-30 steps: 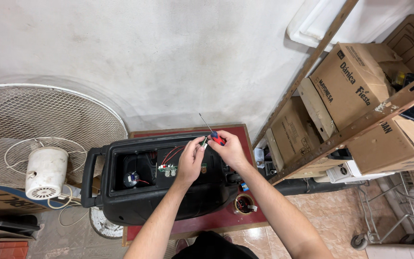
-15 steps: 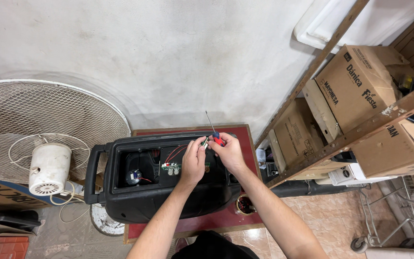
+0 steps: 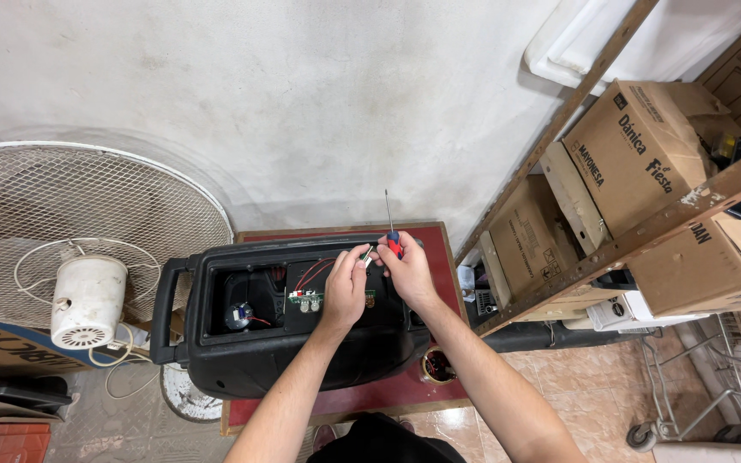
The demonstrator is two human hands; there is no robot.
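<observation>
Little has changed from the frame before: both hands stay over the open black plastic speaker cabinet (image 3: 285, 343), shifted only slightly. My left hand (image 3: 346, 287) pinches a small pale part (image 3: 367, 253) at its fingertips, just above the green circuit board (image 3: 306, 299) inside the cabinet, where red wires (image 3: 312, 273) loop. My right hand (image 3: 406, 270) is closed around a screwdriver (image 3: 390, 225) with a red-and-blue handle, thin metal shaft pointing up at the rough plastered wall. The cabinet lies on a dark red board (image 3: 435, 257). Left of the cabinet stands a white wire-mesh fan (image 3: 87, 231) with a round motor housing. Right of the cabinet, brown cardboard boxes (image 3: 636, 163) with dark print sit on a rusty angle-iron shelf (image 3: 628, 240).
</observation>
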